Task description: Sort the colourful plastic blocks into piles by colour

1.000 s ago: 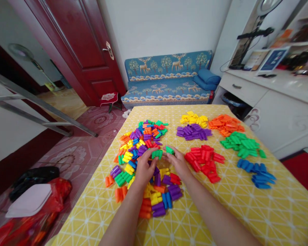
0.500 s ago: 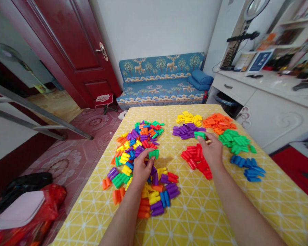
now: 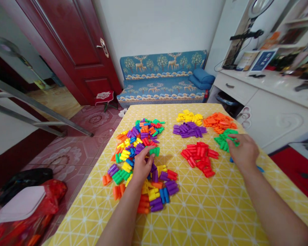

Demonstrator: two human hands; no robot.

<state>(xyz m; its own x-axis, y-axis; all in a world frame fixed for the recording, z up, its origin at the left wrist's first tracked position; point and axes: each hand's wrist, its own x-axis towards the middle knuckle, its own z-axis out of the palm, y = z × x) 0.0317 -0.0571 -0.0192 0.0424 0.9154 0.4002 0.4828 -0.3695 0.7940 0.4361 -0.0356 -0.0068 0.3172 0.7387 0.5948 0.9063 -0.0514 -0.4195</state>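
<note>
My left hand point(image 3: 143, 163) pinches a green plastic building block point(image 3: 154, 151) with tube-like ridges, above the right side of a mixed-colour heap of similar blocks point(image 3: 140, 149). My right hand point(image 3: 242, 150) is over the green pile point(image 3: 223, 139) on the right, its fingers closed around a green block that they partly hide. Nearer me, blue blocks point(image 3: 260, 169) are mostly covered by this hand. Red blocks point(image 3: 201, 157) lie between both hands. Behind them are piles of purple blocks point(image 3: 188, 130), yellow blocks point(image 3: 190, 117) and orange blocks point(image 3: 220, 122).
Everything lies on a table with a yellow patterned cloth point(image 3: 195, 215). A blue sofa point(image 3: 164, 78) stands beyond it, a white cabinet point(image 3: 279, 112) to the right. On the left are a metal ladder point(image 3: 48, 114), a small red stool point(image 3: 104, 98) and bags point(image 3: 48, 201) on the floor.
My right hand has moved right with a green block, from beside the purple pile to the green pile. My left hand stays nearly in place with its green block.
</note>
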